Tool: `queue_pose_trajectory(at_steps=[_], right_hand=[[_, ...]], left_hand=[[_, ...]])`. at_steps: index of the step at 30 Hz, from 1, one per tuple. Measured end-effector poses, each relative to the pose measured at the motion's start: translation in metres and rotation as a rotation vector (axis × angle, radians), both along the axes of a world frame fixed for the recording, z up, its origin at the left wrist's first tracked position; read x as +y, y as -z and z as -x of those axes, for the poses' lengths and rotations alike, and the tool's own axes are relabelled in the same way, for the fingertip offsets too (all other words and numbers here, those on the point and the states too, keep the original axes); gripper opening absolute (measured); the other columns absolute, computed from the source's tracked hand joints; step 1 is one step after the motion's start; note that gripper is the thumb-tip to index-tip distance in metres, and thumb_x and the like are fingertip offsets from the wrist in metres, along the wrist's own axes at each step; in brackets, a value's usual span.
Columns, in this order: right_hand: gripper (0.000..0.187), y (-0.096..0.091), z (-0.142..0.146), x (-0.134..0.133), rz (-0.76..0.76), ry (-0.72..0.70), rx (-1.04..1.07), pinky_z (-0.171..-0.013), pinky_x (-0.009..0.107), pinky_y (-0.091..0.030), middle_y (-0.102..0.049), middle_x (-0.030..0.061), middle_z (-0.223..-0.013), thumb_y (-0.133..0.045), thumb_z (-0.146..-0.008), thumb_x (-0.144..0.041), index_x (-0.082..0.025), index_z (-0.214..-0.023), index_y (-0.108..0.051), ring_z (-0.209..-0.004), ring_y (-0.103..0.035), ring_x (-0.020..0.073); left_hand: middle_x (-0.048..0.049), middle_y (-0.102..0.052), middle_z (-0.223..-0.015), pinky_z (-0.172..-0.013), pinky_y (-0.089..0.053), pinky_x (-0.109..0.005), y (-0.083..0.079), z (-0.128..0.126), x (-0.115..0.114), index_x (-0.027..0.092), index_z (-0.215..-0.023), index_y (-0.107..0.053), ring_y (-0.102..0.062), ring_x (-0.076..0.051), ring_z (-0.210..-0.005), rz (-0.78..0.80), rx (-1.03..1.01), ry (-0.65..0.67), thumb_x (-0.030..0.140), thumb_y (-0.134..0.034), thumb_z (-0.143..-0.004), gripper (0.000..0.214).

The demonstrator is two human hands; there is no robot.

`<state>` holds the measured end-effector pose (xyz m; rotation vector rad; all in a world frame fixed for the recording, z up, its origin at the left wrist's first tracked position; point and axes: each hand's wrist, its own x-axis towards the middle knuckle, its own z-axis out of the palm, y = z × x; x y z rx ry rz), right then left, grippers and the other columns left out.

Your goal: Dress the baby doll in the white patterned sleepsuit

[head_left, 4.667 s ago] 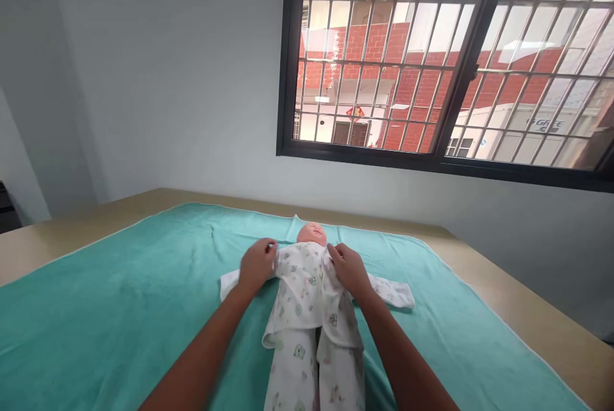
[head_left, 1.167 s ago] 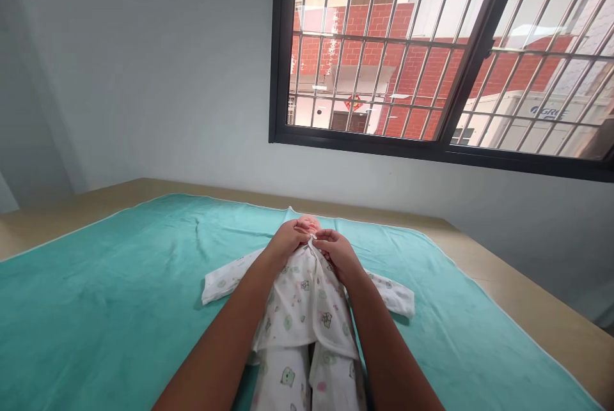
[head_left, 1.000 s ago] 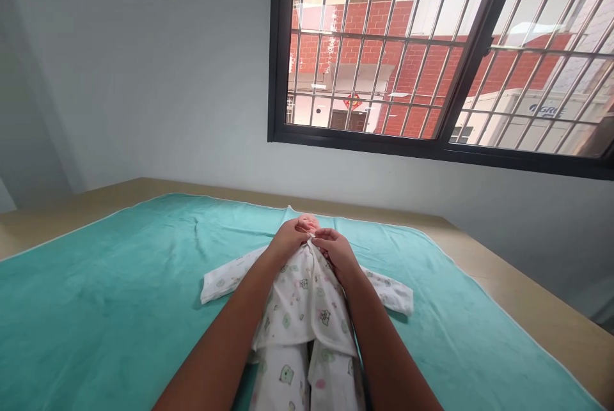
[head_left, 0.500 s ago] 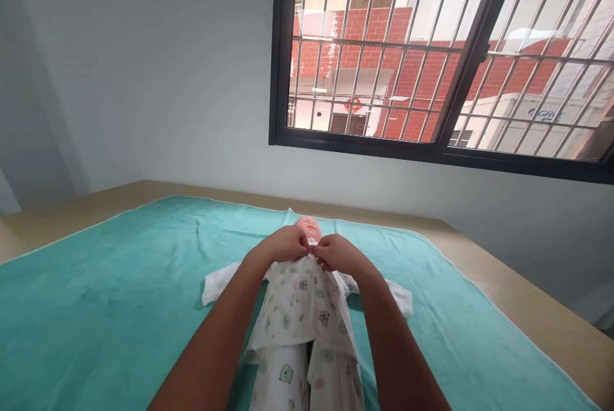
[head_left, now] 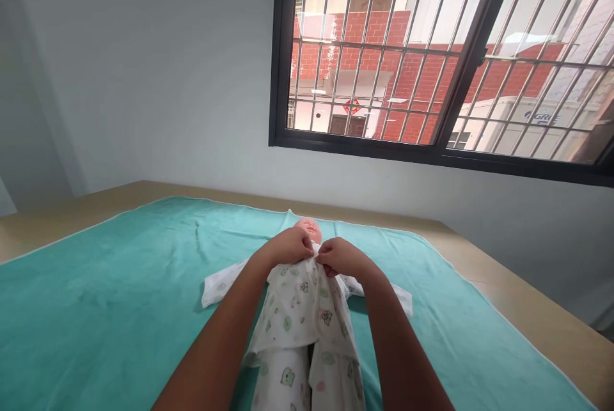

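A baby doll (head_left: 309, 228) lies on its back, head toward the wall, dressed in a white printed baby shirt (head_left: 290, 309) and matching trousers (head_left: 283, 380). Both long sleeves stretch out to the sides. At the doll's neck, my left hand (head_left: 291, 246) pinches the front edge of the shirt near the collar. My right hand (head_left: 343, 257) is beside it, fingers pinched on the other edge of the shirt front. Between the fingertips there is a small gap. Whatever fastening is there is too small to make out.
Under the doll a turquoise blanket (head_left: 134, 296) covers most of a wooden surface (head_left: 503, 283). Behind it rise a pale wall (head_left: 167, 78) and a dark-framed window (head_left: 355, 149) with metal bars.
Both hands have shifted slightly down along the shirt front from the collar. Its upper front edge has been tugged slightly toward the right.
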<state>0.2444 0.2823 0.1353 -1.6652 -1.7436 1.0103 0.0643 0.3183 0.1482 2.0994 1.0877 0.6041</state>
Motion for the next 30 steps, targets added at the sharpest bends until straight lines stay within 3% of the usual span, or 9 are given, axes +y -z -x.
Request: queue_pose_trajectory(at_steps=[7,11,16,23,30], right_hand=[[0.015,-0.002,-0.011,0.0,0.043,0.002,0.269,-0.061,0.027,-0.055,-0.064,0.0043,-0.068,-0.065,-0.074,-0.029,-0.016,-0.068,-0.064,-0.063,-0.061,0.0137],[0.016,-0.003,-0.013,-0.001,0.061,-0.001,0.323,-0.061,0.028,-0.056,-0.066,0.0062,-0.071,-0.067,-0.073,-0.03,-0.015,-0.069,-0.066,-0.065,-0.062,0.0149],[0.017,-0.004,-0.015,-0.003,0.086,-0.039,0.353,-0.065,0.028,-0.057,-0.07,0.0089,-0.077,-0.065,-0.075,-0.029,-0.013,-0.07,-0.069,-0.071,-0.067,0.0178],[0.01,-0.002,-0.016,-0.002,0.047,-0.059,0.332,-0.064,0.025,-0.055,-0.068,0.0057,-0.074,-0.072,-0.07,-0.025,-0.015,-0.072,-0.07,-0.071,-0.063,0.0148],[0.019,0.003,-0.012,0.004,0.01,-0.024,0.236,-0.058,0.024,-0.05,-0.068,0.005,-0.069,-0.077,-0.066,-0.031,-0.015,-0.07,-0.069,-0.063,-0.059,0.0127]], left_hand=[[0.0002,-0.057,-0.059,-0.052,-0.039,-0.023,-0.001,0.001,-0.001,0.018,-0.057,-0.054,-0.05,-0.012,-0.055,0.188,-0.136,0.021,0.029,-0.062,-0.066,0.017],[0.0005,-0.054,-0.056,-0.048,-0.035,-0.022,0.003,-0.003,0.001,0.017,-0.054,-0.053,-0.047,-0.011,-0.053,0.243,-0.141,0.015,0.03,-0.064,-0.065,0.02],[0.0004,-0.055,-0.056,-0.047,-0.031,-0.022,0.006,-0.005,0.004,0.016,-0.053,-0.055,-0.046,-0.011,-0.052,0.241,-0.16,-0.011,0.029,-0.064,-0.065,0.019],[-0.0006,-0.06,-0.059,-0.053,-0.04,-0.023,0.005,-0.004,0.002,0.016,-0.059,-0.062,-0.054,-0.012,-0.057,0.236,-0.195,-0.009,0.026,-0.066,-0.065,0.012],[-0.002,-0.064,-0.062,-0.056,-0.048,-0.023,0.001,-0.005,-0.003,0.016,-0.066,-0.063,-0.061,-0.015,-0.062,0.259,-0.222,0.025,0.029,-0.067,-0.067,0.013]])
